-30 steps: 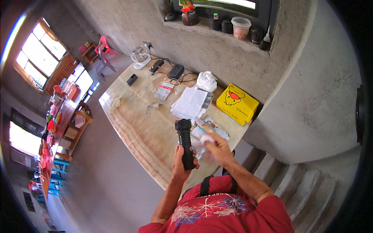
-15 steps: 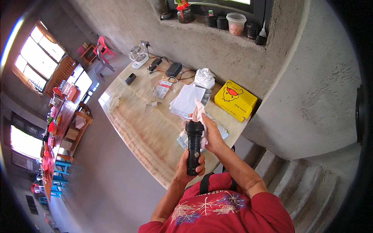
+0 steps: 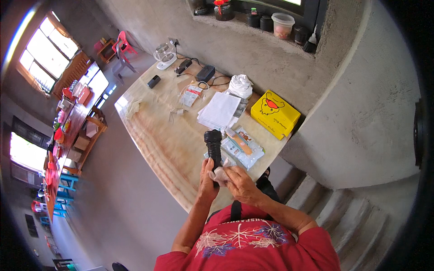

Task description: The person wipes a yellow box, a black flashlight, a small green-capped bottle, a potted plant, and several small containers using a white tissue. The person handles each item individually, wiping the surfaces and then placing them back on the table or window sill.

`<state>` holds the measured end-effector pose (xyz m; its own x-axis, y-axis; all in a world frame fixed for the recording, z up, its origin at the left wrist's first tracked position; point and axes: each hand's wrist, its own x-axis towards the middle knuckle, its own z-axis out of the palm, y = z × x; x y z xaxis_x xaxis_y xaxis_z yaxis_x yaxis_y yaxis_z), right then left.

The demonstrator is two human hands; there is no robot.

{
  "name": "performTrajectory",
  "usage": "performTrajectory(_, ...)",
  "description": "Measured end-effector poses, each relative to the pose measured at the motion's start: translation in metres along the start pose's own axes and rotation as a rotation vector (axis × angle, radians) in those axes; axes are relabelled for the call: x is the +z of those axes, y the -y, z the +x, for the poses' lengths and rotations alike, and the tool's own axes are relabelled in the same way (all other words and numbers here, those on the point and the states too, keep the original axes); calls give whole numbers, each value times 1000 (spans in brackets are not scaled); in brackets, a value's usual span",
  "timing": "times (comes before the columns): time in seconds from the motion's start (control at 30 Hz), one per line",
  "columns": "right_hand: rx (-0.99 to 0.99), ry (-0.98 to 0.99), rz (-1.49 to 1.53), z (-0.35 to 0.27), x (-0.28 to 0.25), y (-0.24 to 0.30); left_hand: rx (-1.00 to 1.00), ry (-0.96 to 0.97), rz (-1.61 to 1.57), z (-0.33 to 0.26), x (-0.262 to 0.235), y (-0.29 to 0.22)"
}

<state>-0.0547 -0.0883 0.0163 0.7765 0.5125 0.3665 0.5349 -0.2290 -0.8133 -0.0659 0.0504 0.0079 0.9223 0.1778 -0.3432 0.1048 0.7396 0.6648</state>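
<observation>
A black flashlight (image 3: 213, 143) points away from me, its wide head at the far end, above the near edge of the marble-patterned table (image 3: 156, 140). My left hand (image 3: 207, 181) is closed round its handle from the left side. A crumpled, pale wipe (image 3: 220, 175) is pinched in my right hand (image 3: 242, 184) and pressed against the lower handle, part of which it covers. Just beyond my right hand, a light-blue packet (image 3: 251, 158) lies on the table with an orange-handled brush (image 3: 239, 142) on top.
Papers (image 3: 219, 110), a white bundle (image 3: 240, 86) and a yellow box (image 3: 275, 114) occupy the table's right side. Further back are a black adapter box (image 3: 205, 73) and cables. Concrete steps (image 3: 316, 205) descend at my right. A long, cluttered table (image 3: 74, 122) stands far left.
My right hand has moved with the wipe from the flashlight's head down to its lower handle. The flashlight has shifted slightly left and away, uncovering the packet and brush.
</observation>
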Motion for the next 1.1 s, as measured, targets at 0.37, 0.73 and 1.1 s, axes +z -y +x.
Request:
performTrajectory(0.37,-90,-110,-173,19,26,23,-42,226,-417,23,-33,12)
performTrajectory(0.73,-1,3,27,31,-2,-20,-104,180,-423,26,24,9)
performTrajectory(1.1,-37,27,-103,81,-75,-89,-427,211,-511,109,65,38)
